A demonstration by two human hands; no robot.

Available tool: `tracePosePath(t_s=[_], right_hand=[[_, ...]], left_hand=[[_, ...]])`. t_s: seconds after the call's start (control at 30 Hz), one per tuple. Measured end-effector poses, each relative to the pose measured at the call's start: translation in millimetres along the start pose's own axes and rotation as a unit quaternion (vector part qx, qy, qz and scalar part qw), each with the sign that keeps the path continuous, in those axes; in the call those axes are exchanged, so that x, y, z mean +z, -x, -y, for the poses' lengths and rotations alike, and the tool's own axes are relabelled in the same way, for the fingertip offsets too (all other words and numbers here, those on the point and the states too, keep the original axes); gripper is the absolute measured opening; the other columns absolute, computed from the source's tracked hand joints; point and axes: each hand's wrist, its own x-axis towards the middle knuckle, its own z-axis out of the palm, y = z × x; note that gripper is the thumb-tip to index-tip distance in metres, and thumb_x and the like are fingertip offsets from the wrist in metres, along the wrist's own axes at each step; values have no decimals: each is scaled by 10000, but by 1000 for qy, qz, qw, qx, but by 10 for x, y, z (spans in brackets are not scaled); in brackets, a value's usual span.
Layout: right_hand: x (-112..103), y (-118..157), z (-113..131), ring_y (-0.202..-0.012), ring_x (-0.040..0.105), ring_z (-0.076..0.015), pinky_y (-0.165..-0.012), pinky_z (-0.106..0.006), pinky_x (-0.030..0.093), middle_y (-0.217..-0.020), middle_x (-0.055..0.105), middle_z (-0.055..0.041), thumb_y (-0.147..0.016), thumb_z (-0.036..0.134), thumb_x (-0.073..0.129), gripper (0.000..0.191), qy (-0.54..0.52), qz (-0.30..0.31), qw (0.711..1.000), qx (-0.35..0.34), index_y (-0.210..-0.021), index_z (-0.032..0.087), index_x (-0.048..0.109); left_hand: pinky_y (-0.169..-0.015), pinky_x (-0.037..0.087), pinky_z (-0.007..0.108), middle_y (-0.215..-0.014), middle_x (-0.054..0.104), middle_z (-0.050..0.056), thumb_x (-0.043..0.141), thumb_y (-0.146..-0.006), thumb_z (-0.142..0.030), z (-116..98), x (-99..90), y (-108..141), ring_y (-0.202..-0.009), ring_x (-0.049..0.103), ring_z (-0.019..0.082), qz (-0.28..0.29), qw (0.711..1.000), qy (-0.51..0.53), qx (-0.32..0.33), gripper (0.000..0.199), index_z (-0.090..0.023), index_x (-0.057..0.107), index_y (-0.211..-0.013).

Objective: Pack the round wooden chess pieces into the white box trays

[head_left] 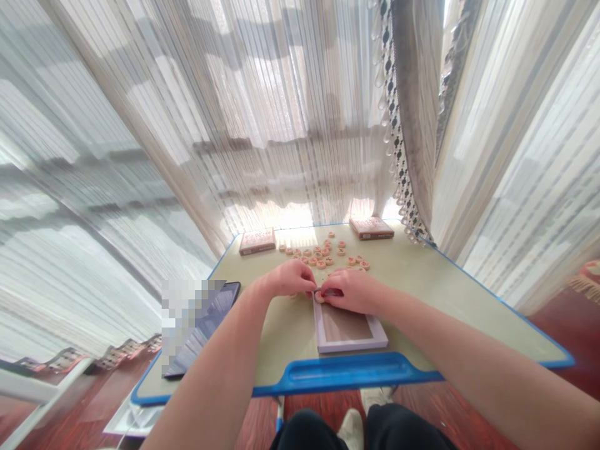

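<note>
A shallow white-rimmed box [352,345] with a brown bottom lies on the table in front of me. My right hand [350,290] reaches over its far part, fingers curled and closed at a round wooden xiangqi piece [319,297] in the far left corner. My left hand [291,278] is at that same corner from the left, thumb and fingers pinched together; what they grip is hidden. Beyond my hands, several loose xiangqi pieces [321,264] with red or dark markings are scattered. A few more are partly covered by my hands.
Two flat printed boxes stand at the far edge, a left box [257,241] and a right box [372,228]. A tablet-like device [232,292], partly blurred out, is at the left. The pale table [450,312] has a blue rim; curtains [290,125] hang behind it.
</note>
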Motion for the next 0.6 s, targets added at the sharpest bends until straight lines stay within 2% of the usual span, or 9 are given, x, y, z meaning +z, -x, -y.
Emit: tracePosePath(t_s=[0.27,0.4,0.5,0.6], right_hand=[[-21,-6,-16,-754,578,-173,-675,-265,403,-767,675,-29,-767,266,589,142,-1,2,1000,-6,-842,217,698],[-32,-1,-22,-735,572,-165,-659,-258,396,-744,673,-21,-773,291,585,142,-6,-2,1000,-5,-818,215,697],[-51,-12,-61,-702,564,-154,-651,-255,401,-695,657,-15,-784,304,570,162,-9,-33,999,26,-833,216,696],[-57,-59,-175,-824,576,-179,-757,-288,429,-785,670,-33,-814,288,526,233,-2,-102,992,78,-971,212,680]], left_hand=[[-416,352,182,-503,536,-16,539,-634,-309,-35,-23,28,-443,454,82,3,1000,8,-5,205,-134,645,-649],[-415,363,191,-538,585,1,507,-664,-318,-21,-11,32,-418,461,81,-16,1000,10,-11,224,-134,616,-597],[-442,371,200,-526,581,2,486,-693,-303,31,24,-18,-452,497,98,-94,995,-44,11,236,-137,611,-580],[-571,420,229,-610,626,20,471,-746,-306,92,81,-122,-599,561,135,-240,960,-130,68,259,-144,651,-653]])
